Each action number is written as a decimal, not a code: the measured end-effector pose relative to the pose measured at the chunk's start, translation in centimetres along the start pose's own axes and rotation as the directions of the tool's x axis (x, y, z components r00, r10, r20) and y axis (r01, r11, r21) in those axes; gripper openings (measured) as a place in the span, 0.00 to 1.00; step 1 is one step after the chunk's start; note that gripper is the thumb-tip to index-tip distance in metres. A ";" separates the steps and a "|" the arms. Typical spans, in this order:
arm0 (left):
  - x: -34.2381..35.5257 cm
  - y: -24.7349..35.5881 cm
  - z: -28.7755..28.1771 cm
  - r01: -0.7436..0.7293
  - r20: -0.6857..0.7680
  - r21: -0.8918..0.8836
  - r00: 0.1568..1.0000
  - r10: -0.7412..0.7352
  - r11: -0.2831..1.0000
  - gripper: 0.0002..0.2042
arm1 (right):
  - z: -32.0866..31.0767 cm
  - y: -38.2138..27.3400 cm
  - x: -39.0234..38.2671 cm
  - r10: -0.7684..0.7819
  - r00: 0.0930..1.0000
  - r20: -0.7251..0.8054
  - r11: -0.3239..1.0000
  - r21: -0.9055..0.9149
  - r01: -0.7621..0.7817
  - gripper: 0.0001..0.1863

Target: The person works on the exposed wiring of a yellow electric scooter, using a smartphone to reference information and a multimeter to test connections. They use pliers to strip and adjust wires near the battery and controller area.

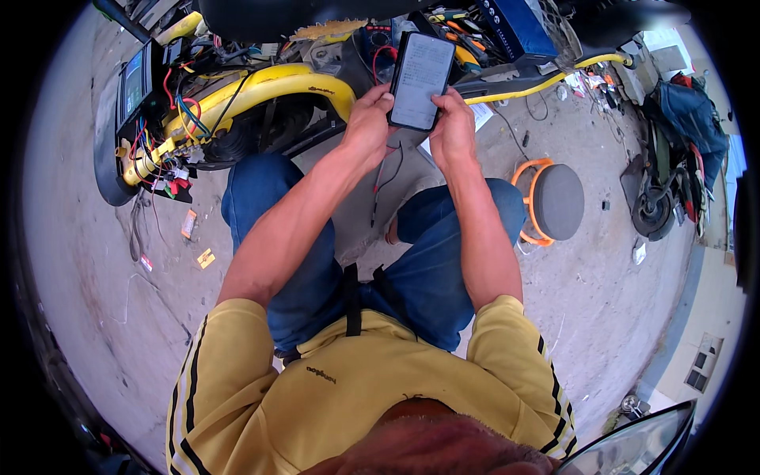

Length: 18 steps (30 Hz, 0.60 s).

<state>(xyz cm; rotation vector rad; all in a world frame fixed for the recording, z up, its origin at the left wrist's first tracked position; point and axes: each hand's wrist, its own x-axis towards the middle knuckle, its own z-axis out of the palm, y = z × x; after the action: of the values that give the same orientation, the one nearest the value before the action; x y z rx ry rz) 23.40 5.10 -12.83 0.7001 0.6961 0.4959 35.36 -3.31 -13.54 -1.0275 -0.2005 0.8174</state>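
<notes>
A dark-edged smartphone [422,81] with a pale lit screen is held upright between my two hands, over my knees. My left hand [369,119] grips its left side, fingers curled behind it. On the lower right edge, my right hand [454,127] closes with the thumb at the screen. Just beyond the phone lies a multimeter [380,38] with a red lead, partly hidden by the phone. Its thin test probe [375,207] hangs or lies below, between my knees. To the left stands a yellow-framed scooter [277,83] with its wiring exposed.
A display panel [136,83] with loose coloured wires sits at the scooter's left end. Tools and a dark blue box [516,30] fill the scooter's deck area. A grey-topped stool with orange legs [556,202] stands at my right. Scooter parts [657,198] are heaped farther right.
</notes>
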 end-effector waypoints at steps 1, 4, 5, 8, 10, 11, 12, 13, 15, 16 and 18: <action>-0.1 0.0 0.0 0.002 -0.003 0.002 1.000 -0.002 1.000 0.16 | 0.1 0.0 -0.1 -0.004 1.000 0.007 1.000 -0.008 0.004 0.19; -0.1 0.0 -0.1 0.004 -0.001 0.009 1.000 -0.004 1.000 0.17 | 0.3 -0.3 -0.4 -0.010 1.000 0.022 0.998 -0.064 0.011 0.15; -0.1 0.0 -0.1 0.006 0.001 0.012 1.000 -0.006 1.000 0.17 | 0.4 -0.4 -0.4 -0.012 1.000 0.023 0.998 -0.055 0.014 0.15; -0.8 0.4 0.4 0.000 -0.015 0.041 1.000 0.001 0.999 0.17 | 0.4 -0.4 -0.5 -0.015 1.000 0.016 1.000 -0.020 0.015 0.13; -0.6 0.3 0.2 0.000 0.007 0.037 1.000 0.000 0.999 0.17 | 0.3 -0.2 -0.4 -0.014 1.000 -0.003 1.000 0.012 0.014 0.15; -0.6 0.2 0.1 0.001 0.018 0.036 1.000 -0.001 0.999 0.17 | 0.3 -0.2 -0.5 -0.018 0.999 -0.027 1.000 0.021 0.018 0.14; -0.5 0.2 0.0 0.005 0.017 0.047 1.000 -0.005 0.999 0.17 | 0.4 -0.3 -0.5 -0.022 0.998 -0.051 0.999 0.029 0.023 0.14; -0.5 0.3 0.1 0.009 0.016 0.059 1.000 -0.010 0.998 0.18 | 0.5 -0.4 -0.5 -0.025 0.997 -0.075 0.999 0.037 0.028 0.13; -0.7 0.4 0.0 0.015 0.032 0.074 0.999 -0.018 0.997 0.18 | 0.4 -0.4 -0.4 -0.029 0.997 -0.068 0.998 0.059 0.033 0.14; -0.8 0.5 -0.1 0.015 0.051 0.075 0.998 -0.019 0.997 0.19 | 0.4 -0.6 -0.4 -0.034 0.997 -0.063 0.997 0.068 0.038 0.15; -0.8 0.5 -0.3 0.012 0.084 0.082 0.996 -0.019 0.997 0.19 | 0.5 -0.9 -0.5 -0.029 0.998 -0.056 0.997 0.067 0.033 0.17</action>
<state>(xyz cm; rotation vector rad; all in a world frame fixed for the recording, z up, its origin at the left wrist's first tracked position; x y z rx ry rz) 22.56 5.02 -12.34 0.7868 0.6446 0.4229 35.18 -3.58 -12.47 -0.9793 -0.1402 0.7623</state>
